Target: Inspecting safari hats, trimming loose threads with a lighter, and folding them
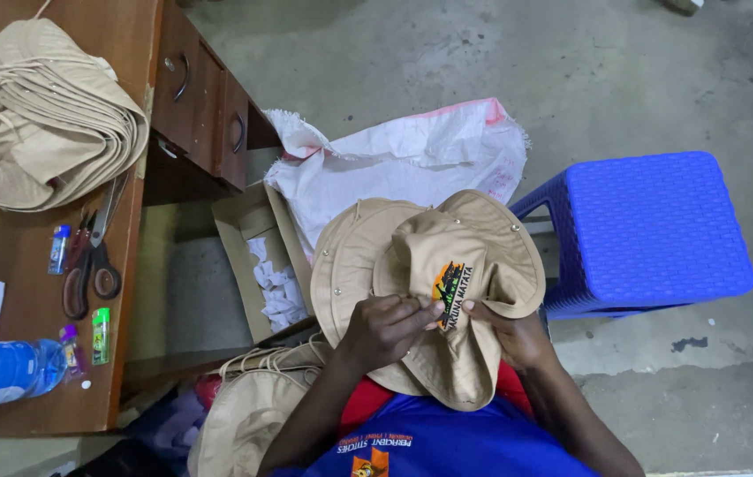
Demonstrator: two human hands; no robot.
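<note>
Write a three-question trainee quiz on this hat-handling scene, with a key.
1. True or false: both hands touch the tan hat with the embroidered patch.
2. Which thing stands to the right of the held hat? A) a blue plastic stool B) a metal bucket C) a green crate
3. Fill in: on the wooden desk, the scissors lie just below a stack of ____.

Key
1. True: the left hand pinches the fabric beside the patch and the right hand supports the brim.
2. A, the blue plastic stool.
3. Tan hats, folded and piled at the desk's far end.
</note>
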